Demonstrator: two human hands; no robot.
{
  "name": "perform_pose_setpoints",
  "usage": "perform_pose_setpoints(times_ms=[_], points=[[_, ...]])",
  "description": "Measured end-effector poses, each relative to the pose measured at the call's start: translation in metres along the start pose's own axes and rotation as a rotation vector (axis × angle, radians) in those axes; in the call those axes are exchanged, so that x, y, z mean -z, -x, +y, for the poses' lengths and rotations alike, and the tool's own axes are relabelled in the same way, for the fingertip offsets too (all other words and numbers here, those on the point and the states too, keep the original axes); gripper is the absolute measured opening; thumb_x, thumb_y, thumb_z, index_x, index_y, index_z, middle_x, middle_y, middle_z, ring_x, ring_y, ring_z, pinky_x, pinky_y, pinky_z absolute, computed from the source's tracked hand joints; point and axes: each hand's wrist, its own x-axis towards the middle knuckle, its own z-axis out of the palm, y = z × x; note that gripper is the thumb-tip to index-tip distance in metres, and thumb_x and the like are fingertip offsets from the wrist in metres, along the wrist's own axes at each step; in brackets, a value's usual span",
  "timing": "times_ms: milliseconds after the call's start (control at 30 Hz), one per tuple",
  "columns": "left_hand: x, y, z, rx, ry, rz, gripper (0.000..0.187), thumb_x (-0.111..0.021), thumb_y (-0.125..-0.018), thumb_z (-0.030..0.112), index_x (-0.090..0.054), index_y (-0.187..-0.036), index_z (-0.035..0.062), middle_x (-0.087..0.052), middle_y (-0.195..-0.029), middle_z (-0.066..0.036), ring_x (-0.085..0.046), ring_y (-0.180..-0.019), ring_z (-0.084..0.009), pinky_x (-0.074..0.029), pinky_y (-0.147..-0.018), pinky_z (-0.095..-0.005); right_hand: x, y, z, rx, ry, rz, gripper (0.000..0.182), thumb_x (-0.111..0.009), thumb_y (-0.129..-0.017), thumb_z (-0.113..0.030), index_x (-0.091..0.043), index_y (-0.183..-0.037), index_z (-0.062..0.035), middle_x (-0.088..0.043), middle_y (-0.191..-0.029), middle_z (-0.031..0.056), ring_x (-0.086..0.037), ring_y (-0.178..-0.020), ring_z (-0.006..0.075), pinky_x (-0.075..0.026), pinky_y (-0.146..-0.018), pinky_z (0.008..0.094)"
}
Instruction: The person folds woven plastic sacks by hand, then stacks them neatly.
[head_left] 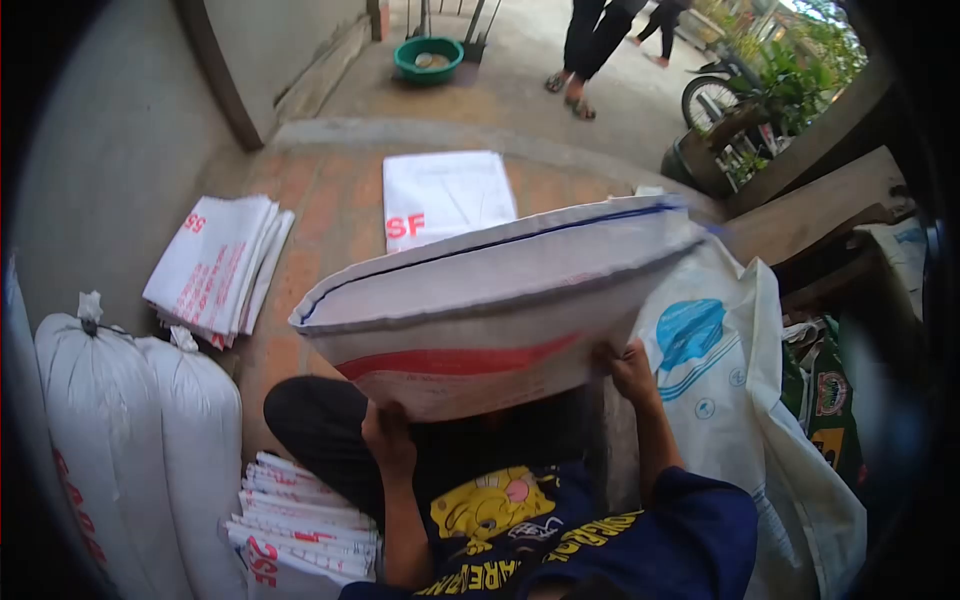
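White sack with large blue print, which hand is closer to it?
Right: the right hand is just beside the blue-printed white sack; the left hand is farther off, to its left.

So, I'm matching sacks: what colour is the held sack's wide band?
The wide band is red: head view.

A strip of brick floor point(330, 215) leaves a passage between the stack of folded sacks point(215, 265) and the flat sack point(450, 190) ahead. The raised open sack point(500, 340) blocks the middle, two filled bags point(105, 420) wall off the left, and a blue-printed sack point(715, 410) crowds the right.
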Motion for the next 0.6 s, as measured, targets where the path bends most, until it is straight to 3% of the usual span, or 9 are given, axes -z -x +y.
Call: perform_pose_setpoints(times_ms=[67,100,133,167,233,333,467,500,600], points=[[-0.013,-0.009,0.027,0.098,-0.065,0.161,0.040,-0.059,-0.094,0.032,-0.054,-0.111,-0.0039,-0.060,-0.098,-0.012,-0.054,-0.089,-0.0154,-0.044,-0.077,-0.0314,0.010,0.001,-0.035,-0.094,0.108,-0.029,0.027,-0.065,-0.091,-0.028,-0.067,-0.099,-0.0021,-0.067,-0.092,0.0034,-0.061,-0.092,0.0153,-0.049,-0.082,0.0341],[-0.019,-0.013,0.046,0.148,-0.097,0.199,0.050,-0.058,-0.095,0.039,-0.051,-0.121,-0.0032,-0.060,-0.108,-0.016,-0.056,-0.098,-0.0189,-0.045,-0.083,-0.0338,0.015,0.005,-0.056,0.270,0.314,0.211,0.042,-0.061,-0.091,-0.040,-0.062,-0.108,-0.0017,-0.064,-0.102,0.0067,-0.058,-0.102,0.0200,-0.044,-0.091,0.0373],[-0.030,-0.025,0.086,-0.208,-0.163,0.284,0.060,-0.057,-0.093,0.044,-0.041,-0.131,0.0005,-0.051,-0.121,-0.023,-0.051,-0.110,-0.0297,-0.042,-0.091,-0.0401,0.018,0.005,-0.070,0.627,0.520,0.445,0.057,-0.056,-0.091,-0.052,-0.057,-0.118,-0.0013,-0.062,-0.113,0.0100,-0.055,-0.112,0.0247,-0.039,-0.100,0.0405],[-0.042,-0.036,0.131,-0.535,-0.233,0.364,0.072,-0.056,-0.092,0.050,-0.030,-0.142,0.0041,-0.043,-0.133,-0.030,-0.047,-0.121,-0.0405,-0.038,-0.100,-0.0464,0.027,0.000,-0.077,0.693,0.304,0.687,0.084,-0.047,-0.087,-0.068,-0.037,-0.136,0.0010,-0.046,-0.134,0.0159,-0.041,-0.128,0.0319,-0.025,-0.111,0.0433],[-0.061,-0.051,0.199,-0.806,-0.395,-0.037,0.098,-0.057,-0.085,0.060,-0.009,-0.151,0.0053,-0.016,-0.149,-0.032,-0.020,-0.137,-0.0502,-0.022,-0.109,-0.0578,0.013,-0.002,-0.074,0.674,0.362,0.752,0.087,-0.048,-0.087,-0.067,-0.029,-0.140,-0.0010,-0.037,-0.139,0.0197,-0.033,-0.132,0.0351,-0.021,-0.112,0.0460],[-0.085,-0.081,0.218,-0.793,-0.516,0.052,0.100,-0.056,-0.084,0.063,-0.005,-0.152,0.0092,-0.006,-0.152,-0.031,-0.009,-0.139,-0.0523,-0.018,-0.107,-0.0649,-0.014,-0.015,-0.113,1.002,0.548,0.903,0.093,-0.053,-0.086,-0.063,-0.011,-0.150,-0.0099,-0.015,-0.151,0.0266,-0.015,-0.141,0.0433,-0.009,-0.113,0.0557],[-0.036,-0.082,0.319,-1.405,-0.447,0.529,0.085,-0.054,-0.087,0.058,-0.014,-0.153,0.0211,-0.013,-0.152,-0.031,-0.014,-0.138,-0.0539,-0.022,-0.103,-0.0670,-0.001,0.034,-0.219,1.368,0.652,1.229,0.081,-0.051,-0.091,-0.056,-0.011,-0.151,-0.0189,-0.010,-0.155,0.0237,-0.007,-0.143,0.0439,-0.006,-0.112,0.0601],[-0.027,-0.087,0.354,-1.546,-0.435,0.660,0.082,-0.053,-0.088,0.059,-0.016,-0.152,0.0235,-0.016,-0.151,-0.030,-0.016,-0.138,-0.0524,-0.024,-0.103,-0.0666,0.007,0.037,-0.248,1.392,0.652,1.279,0.076,-0.052,-0.090,-0.057,-0.021,-0.150,-0.0215,-0.011,-0.154,0.0255,-0.007,-0.142,0.0462,-0.007,-0.110,0.0634],[-0.001,-0.090,0.455,-1.658,-0.512,1.031,0.089,-0.066,-0.081,0.050,-0.026,-0.147,0.0059,-0.031,-0.145,-0.025,-0.030,-0.134,-0.0437,-0.032,-0.104,-0.0575,0.024,0.037,-0.330,1.487,0.836,1.459,0.079,-0.053,-0.090,-0.056,-0.021,-0.150,-0.0166,-0.008,-0.155,0.0234,-0.004,-0.143,0.0452,-0.008,-0.111,0.0606]])
